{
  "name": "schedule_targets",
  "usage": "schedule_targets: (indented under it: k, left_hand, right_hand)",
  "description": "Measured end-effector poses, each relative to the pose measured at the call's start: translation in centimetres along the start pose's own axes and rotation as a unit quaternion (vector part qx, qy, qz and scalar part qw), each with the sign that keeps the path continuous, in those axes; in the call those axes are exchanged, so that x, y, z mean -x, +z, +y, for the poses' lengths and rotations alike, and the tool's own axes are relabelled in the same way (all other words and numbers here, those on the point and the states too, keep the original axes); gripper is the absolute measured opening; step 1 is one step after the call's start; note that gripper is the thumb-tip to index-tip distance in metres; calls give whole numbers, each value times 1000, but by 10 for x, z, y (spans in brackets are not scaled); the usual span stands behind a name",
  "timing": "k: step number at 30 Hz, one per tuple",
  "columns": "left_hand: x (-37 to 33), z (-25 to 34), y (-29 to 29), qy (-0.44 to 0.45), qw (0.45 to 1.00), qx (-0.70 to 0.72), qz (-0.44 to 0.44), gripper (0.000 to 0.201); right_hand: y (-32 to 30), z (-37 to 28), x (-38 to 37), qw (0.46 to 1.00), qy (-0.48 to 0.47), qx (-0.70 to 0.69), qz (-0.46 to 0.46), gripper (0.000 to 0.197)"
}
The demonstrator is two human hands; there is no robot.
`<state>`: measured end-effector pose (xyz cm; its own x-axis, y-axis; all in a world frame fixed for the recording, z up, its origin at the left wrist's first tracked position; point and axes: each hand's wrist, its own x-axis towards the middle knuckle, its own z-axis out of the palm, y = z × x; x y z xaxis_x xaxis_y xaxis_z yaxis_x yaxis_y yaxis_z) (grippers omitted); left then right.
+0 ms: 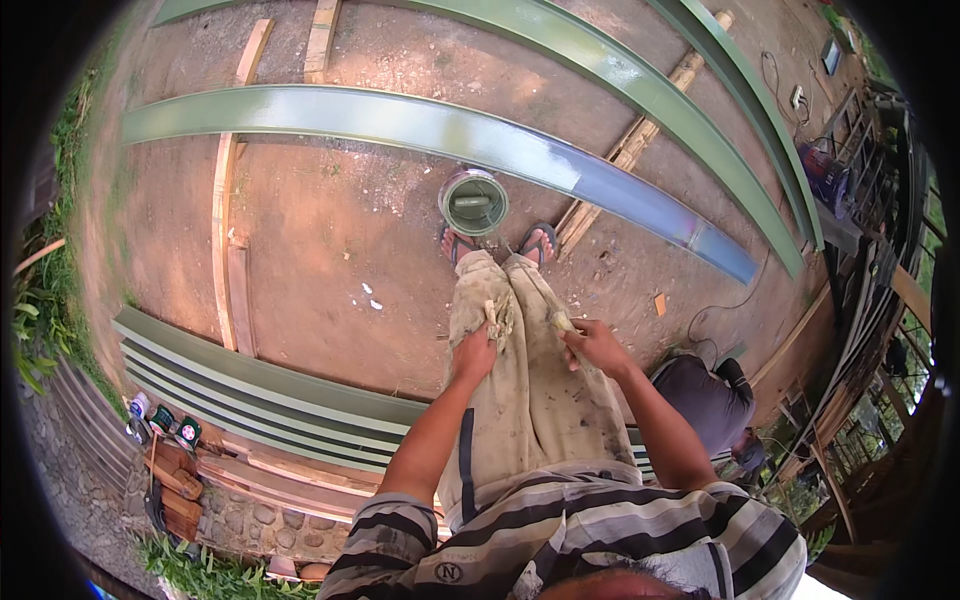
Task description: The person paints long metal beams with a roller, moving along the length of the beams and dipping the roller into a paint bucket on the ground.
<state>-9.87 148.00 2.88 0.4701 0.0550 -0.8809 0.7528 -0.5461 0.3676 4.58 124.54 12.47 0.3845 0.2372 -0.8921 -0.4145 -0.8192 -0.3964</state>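
My left hand (pixel 475 352) is closed on a small, crumpled, pale rag (pixel 499 318) in front of my left thigh. Over the other thigh, the fingers of my right hand (pixel 594 348) are closed round a pale, slim object (pixel 563 321); its kind is not clear against the stained trousers. Just beyond my feet stands a round paint bucket (pixel 473 230) with green paint inside and a pale bar-shaped thing (pixel 470 201) in it. Past the bucket lies a long steel beam (pixel 380 117), green on the left and bluish grey toward its right end.
More green beams (pixel 600 65) lie farther off on timber supports (pixel 222 240). Behind me, green beams (pixel 270 375) are stacked side by side. A person in dark clothes (pixel 705 400) crouches at my right, near a cable (pixel 697 318) on the dirt ground.
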Motion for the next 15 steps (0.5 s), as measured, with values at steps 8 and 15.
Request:
schedule_targets:
  k: [8,15]
  left_hand:
    - [-9,-11,-11,20,997,-62,-52,43]
    - [-8,-24,-7,33,994,-82,-71,40]
  right_hand:
    - [8,-11,11,992,82,-92,10,47]
    - [16,-7,13,975,114,-190,-29,48]
